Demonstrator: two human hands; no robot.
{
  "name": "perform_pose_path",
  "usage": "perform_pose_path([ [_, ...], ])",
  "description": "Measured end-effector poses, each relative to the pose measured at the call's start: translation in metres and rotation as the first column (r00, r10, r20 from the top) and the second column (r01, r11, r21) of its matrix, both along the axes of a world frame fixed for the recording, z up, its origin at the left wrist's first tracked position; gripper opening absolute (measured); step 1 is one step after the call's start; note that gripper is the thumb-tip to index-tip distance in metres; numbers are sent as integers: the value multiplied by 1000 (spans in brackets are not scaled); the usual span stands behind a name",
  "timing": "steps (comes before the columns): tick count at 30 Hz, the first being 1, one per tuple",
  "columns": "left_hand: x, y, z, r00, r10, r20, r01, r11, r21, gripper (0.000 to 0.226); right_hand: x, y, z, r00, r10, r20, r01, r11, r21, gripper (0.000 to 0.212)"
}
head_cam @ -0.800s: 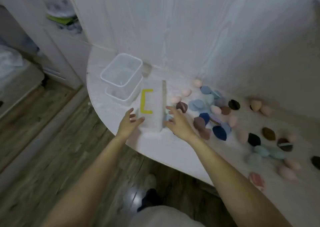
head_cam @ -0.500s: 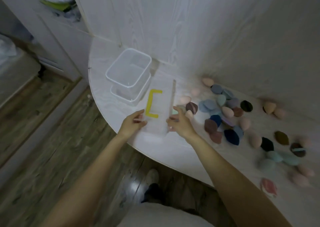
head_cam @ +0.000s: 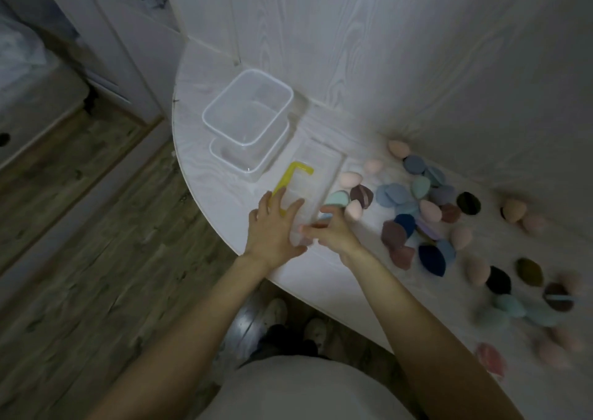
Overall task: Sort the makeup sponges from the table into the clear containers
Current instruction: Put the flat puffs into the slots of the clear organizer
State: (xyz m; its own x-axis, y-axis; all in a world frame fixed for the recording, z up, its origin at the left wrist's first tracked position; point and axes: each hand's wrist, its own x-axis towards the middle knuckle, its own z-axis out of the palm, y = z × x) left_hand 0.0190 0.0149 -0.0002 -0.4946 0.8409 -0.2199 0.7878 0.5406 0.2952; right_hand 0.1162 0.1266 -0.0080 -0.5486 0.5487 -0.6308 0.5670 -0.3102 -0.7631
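The sorting has not begun, as far as can be seen. On the left of the table (head_cam: pixel 199 175) two tubs (head_cam: pixel 248 124) sit nested one in the other, both empty. Just right of them lies a flat clear lid (head_cam: pixel 316 175) with a yellow clip (head_cam: pixel 290 178) along its left edge.

The left hand (head_cam: pixel 272 230) lies flat on the near end of that lid, fingers spread over the clip; it seems to press or steady more than to clasp. The right hand (head_cam: pixel 333 231) meets it at the same near end, thumb and fingers curled on the edge, though whether it truly pinches the lid I cannot tell (the clear plastic blurs there).

Further right, the sponges (head_cam: pixel 426 211) are scattered loose across the table up to the wall, none in a tub. So all the sorting is left, and the tubs likely need separating first.

Against the earlier frames: both hands were then open and apart, one at each side of the lid; now they have closed together on its near end. The tubs and sponges lie as before, only the view has shifted
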Motion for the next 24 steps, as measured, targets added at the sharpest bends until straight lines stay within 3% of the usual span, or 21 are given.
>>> perform_pose_path([
  [2, 2, 4, -1, 999, 11, -33, -11, 1000, -8, 86, 1, 14, 1, 1000, -1, 10, 1, 1000, -3, 48],
  [4, 0, 4, -2, 1000, 2, -17, -2, 1000, -12, 83, -1, 34, 4, 994, -106, -28, 104, 992, -70, 23],
  [6, -5, -1, -3, 1000, -3, 1, 3, 1000, -7, 82, -9, 50, 8, 977, -199, -75, 185, 969, -162, 13],
  [13, 0, 8, -12, 993, 85, -79, -82, 996, 42, 69, -40, 64, 4, 985, -168, 42, 172, 977, -128, 49],
  [16, -2, 12, -12, 989, 120, -90, -114, 991, 66, 64, -41, 67, 1, 984, -180, 18, 180, 970, -161, 48],
  [24, -6, 14, -12, 990, 128, -65, -122, 989, 80, 68, -42, 68, 1, 991, -127, 34, 128, 991, -33, 60],
])
